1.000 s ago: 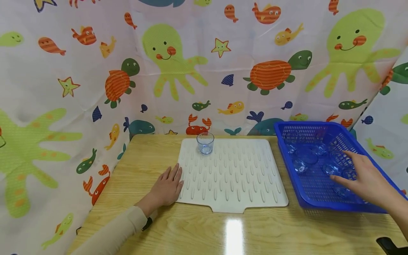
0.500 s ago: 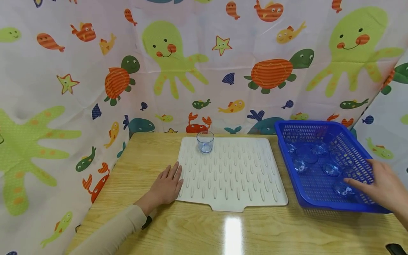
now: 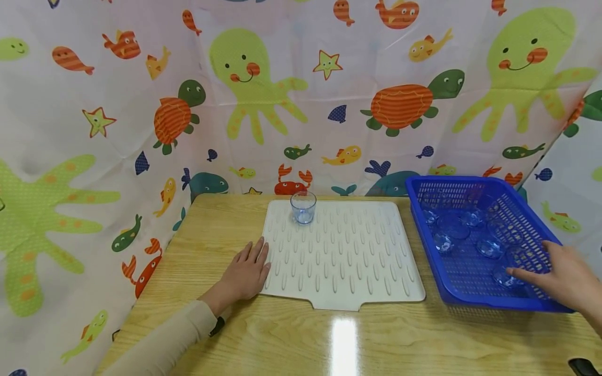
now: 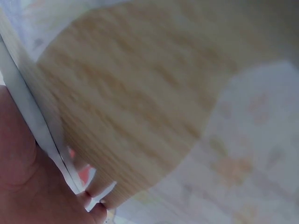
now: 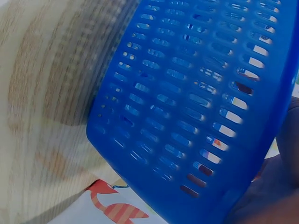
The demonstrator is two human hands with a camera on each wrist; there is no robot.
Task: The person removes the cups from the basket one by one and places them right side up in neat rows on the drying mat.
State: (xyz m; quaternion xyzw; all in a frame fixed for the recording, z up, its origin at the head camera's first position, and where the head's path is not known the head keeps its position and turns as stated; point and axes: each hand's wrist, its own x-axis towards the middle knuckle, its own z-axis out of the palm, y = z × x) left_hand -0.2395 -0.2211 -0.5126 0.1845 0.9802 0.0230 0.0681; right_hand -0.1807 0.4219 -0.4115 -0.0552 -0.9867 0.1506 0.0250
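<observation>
My left hand [image 3: 246, 271] lies palm down, fingers extended, on the left edge of a white ribbed drying tray [image 3: 348, 250]. In the left wrist view its palm [image 4: 23, 177] is beside the tray's edge [image 4: 37, 107]. A clear bluish drinking glass [image 3: 303, 209] stands upright near the tray's back left. My right hand [image 3: 566, 274] reaches over the right side of a blue plastic basket [image 3: 447, 284], thumb and index finger spread apart. Its thumb overlaps the nearest glass [image 3: 505, 277] in the basket; the other fingers are mostly hidden.
Several more clear glasses, such as this glass [image 3: 489, 245], stand inside the basket. The wooden table [image 3: 263, 339] ends against a hanging curtain [image 3: 348, 130] with sea animals at the back and left. The basket's slotted wall [image 5: 177, 93] fills much of the right wrist view.
My right hand has shifted right and slightly lower, toward the nearest glass in the basket, then nearly stopped. The left hand stays on the tray's edge.
</observation>
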